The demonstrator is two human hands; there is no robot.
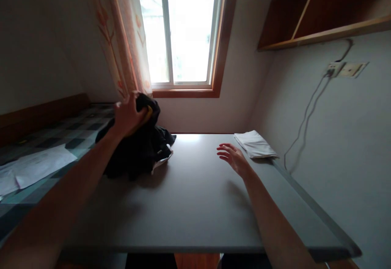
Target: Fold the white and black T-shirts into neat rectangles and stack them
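My left hand [130, 116] grips the top of a bunched black garment [134, 153] at the table's left side. A yellow strip shows on the cloth beside my fingers, and a bit of white sticks out low on its right. The garment's exact kind cannot be made out. Over the right half of the grey table [189, 203] hovers my right hand [233, 157], fingers apart and holding nothing. Just beyond it, a folded white cloth [255, 144] lies at the far right corner of the tabletop.
On the left is a bed [73, 128] with a checked cover and white papers [39, 165] on it. A curtain [122, 36] hangs beside the window [189, 32]. A wooden shelf [330, 32] juts from the right wall, above a socket [336, 69] with a dangling cord [305, 122].
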